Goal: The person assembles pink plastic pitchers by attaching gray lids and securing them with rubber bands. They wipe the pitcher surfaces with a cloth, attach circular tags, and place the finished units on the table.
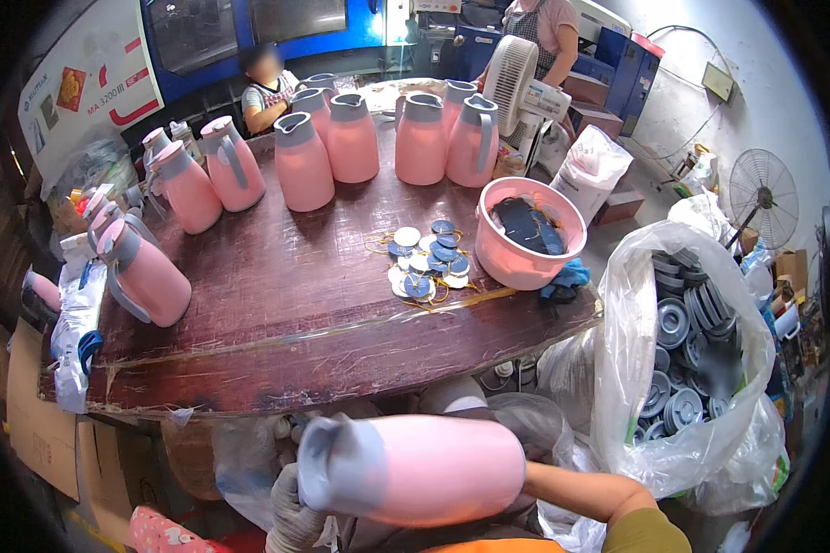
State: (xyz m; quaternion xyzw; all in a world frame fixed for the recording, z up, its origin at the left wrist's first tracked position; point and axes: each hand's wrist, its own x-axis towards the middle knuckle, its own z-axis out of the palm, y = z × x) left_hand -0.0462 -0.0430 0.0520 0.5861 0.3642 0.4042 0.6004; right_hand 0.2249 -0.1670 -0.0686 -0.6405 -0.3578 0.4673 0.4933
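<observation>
A pink vacuum jug [443,468] with a grey neck and spout lies tilted on its side in front of me, beyond the table's near edge. Its grey top is smeared by motion and points left. My left hand [295,518], in a grey knitted glove, is closed around the grey top end. From the right, my bare right forearm [581,488] reaches behind the jug's base; the fingers there are hidden by the pink body. On the table ahead lies a heap of round dark blue and white hang tags [431,263] with yellow strings.
More pink jugs [304,175] stand along the table's [277,286] far and left sides. A pink bucket [503,249] with dark contents sits at right, near a clear bag [618,359] of grey lids. Two people [267,97] and a white fan [510,78] are beyond the table.
</observation>
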